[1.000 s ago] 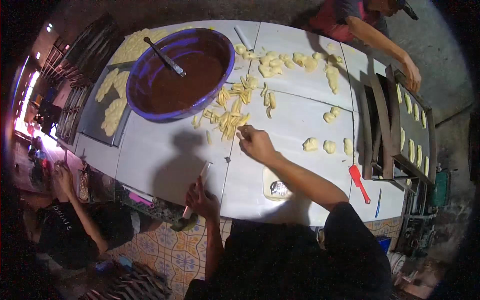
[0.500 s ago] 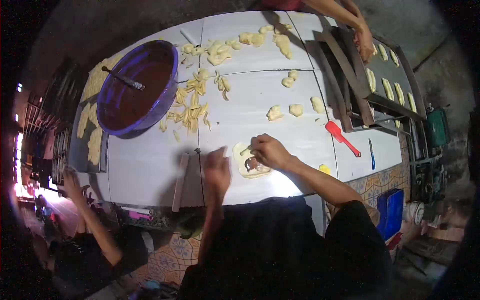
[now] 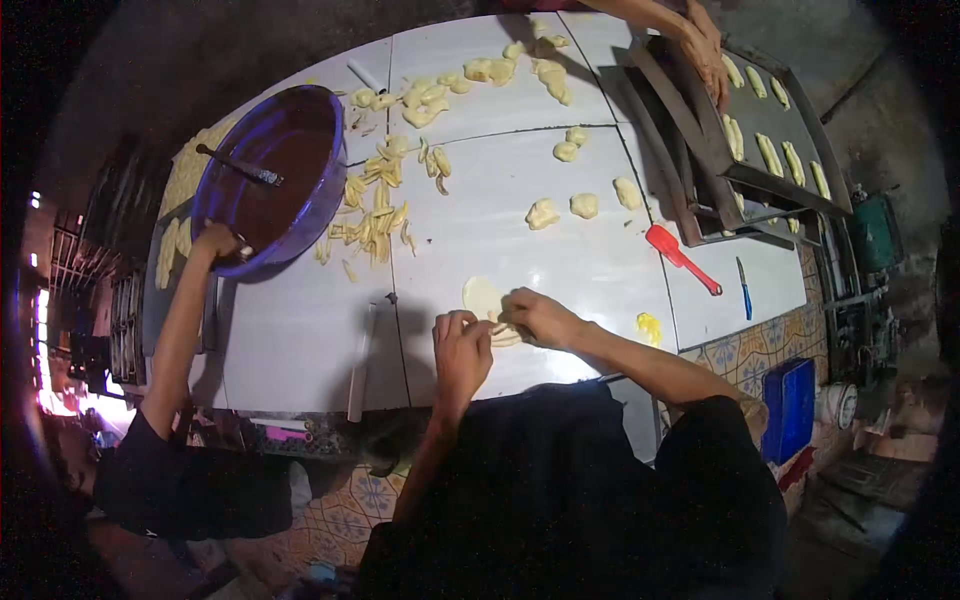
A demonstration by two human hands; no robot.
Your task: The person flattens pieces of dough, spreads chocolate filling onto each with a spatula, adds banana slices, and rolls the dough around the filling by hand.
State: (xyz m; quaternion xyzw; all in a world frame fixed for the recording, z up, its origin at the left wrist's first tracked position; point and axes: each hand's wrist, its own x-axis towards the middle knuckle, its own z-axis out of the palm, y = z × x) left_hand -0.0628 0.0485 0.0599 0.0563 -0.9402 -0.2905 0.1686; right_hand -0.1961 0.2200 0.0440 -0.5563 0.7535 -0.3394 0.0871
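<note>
A flat pale piece of dough [image 3: 483,296] lies on the white tiled table in front of me, its near part folded over. My left hand [image 3: 462,352] grips the folded edge from the left, fingertips curled on it. My right hand [image 3: 543,318] pinches the same dough from the right, its fingers bent. The brown filling is covered by the dough and my fingers. To the left lies a white rolling pin [image 3: 361,365]. Beyond my hands are round dough lumps [image 3: 542,214] and a pile of yellow fruit strips [image 3: 378,225].
A large purple basin [image 3: 335,190] of brown filling stands at left, a co-worker's hand [image 3: 218,243] at its rim. Stacked metal trays [image 3: 795,110] with shaped dough are at far right, near another person's hands [image 3: 705,65]. A red spatula [image 3: 682,260] and blue-handled knife [image 3: 745,290] lie at right.
My left hand has moved right onto the dough, and the near part now lies folded over the filling. The co-worker at left has reached up to the basin.
</note>
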